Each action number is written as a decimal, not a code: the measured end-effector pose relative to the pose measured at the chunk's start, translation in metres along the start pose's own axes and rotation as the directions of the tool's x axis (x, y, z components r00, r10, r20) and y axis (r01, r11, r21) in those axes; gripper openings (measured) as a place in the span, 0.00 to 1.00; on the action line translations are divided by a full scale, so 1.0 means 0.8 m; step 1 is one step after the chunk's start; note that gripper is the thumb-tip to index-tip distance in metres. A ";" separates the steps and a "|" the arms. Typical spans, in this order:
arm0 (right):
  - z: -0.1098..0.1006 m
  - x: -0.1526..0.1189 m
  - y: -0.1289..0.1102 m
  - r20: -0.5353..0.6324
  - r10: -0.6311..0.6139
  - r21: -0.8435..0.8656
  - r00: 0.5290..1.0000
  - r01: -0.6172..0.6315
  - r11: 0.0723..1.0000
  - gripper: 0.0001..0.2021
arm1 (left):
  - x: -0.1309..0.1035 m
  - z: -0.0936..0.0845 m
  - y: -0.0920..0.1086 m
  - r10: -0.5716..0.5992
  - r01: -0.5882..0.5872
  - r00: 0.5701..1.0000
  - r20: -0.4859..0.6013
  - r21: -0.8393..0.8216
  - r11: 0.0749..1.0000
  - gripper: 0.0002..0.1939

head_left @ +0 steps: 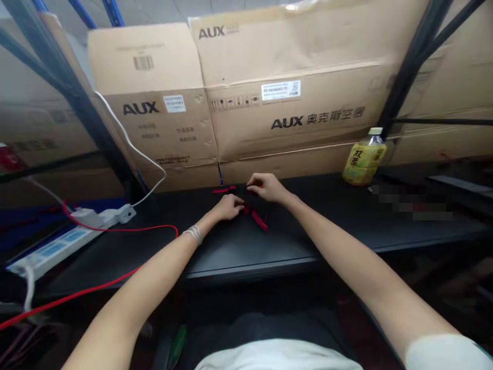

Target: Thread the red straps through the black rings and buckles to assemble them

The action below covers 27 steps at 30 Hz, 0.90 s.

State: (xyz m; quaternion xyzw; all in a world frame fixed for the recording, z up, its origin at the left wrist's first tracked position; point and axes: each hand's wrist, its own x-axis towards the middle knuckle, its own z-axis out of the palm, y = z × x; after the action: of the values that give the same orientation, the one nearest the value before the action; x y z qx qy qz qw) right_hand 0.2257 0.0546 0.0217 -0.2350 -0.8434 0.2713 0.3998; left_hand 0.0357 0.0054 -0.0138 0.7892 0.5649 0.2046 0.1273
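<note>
My left hand is low over the black shelf, its fingers closed at the end of a small red strip-like piece. What exactly this piece is does not show clearly. Just to the right and slightly higher, my right hand is curled into a pinch, thumb towards the index finger. Anything between those fingertips is too small to make out. Behind my left hand lies another thin red piece, touched by neither hand. A silvery bracelet circles my left wrist.
Large AUX cardboard boxes wall off the back of the shelf. A yellow drink bottle stands at the right rear. At left lie a white power strip and a red cable passing by my left forearm. Dark metal posts flank both sides.
</note>
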 end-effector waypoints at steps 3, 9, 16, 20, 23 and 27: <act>0.003 0.000 0.002 -0.005 -0.006 -0.068 1.000 0.005 0.998 0.06 | 0.000 0.001 -0.001 -0.009 0.009 1.000 -0.012 -0.012 1.000 0.11; 0.022 -0.003 0.016 0.288 0.113 -0.347 0.951 -0.007 0.938 0.02 | -0.001 0.003 -0.003 0.011 -0.011 0.999 -0.036 0.001 1.000 0.12; 0.002 0.001 0.008 0.070 0.032 -0.180 0.997 -0.019 0.984 0.03 | 0.000 0.003 -0.003 0.025 -0.024 0.999 -0.028 0.022 0.999 0.12; 0.005 0.000 0.009 0.061 0.004 -0.118 0.998 0.003 0.993 0.04 | 0.001 0.005 -0.005 0.018 -0.017 0.999 -0.040 0.014 1.000 0.12; 0.020 -0.002 0.019 0.242 0.039 -0.247 0.969 0.023 0.969 0.02 | 0.002 0.006 -0.008 0.030 -0.029 0.998 -0.047 0.026 0.999 0.13; 0.029 -0.004 0.025 0.318 0.097 -0.289 0.943 -0.001 0.957 0.03 | 0.001 0.005 -0.008 0.038 -0.036 0.998 -0.043 0.039 0.999 0.13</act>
State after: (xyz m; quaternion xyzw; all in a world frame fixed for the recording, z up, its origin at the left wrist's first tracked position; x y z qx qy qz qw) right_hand 0.2123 0.0614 -0.0057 -0.2627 -0.9222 0.1924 0.2084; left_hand 0.0321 0.0083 -0.0199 0.7972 0.5566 0.2133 0.0962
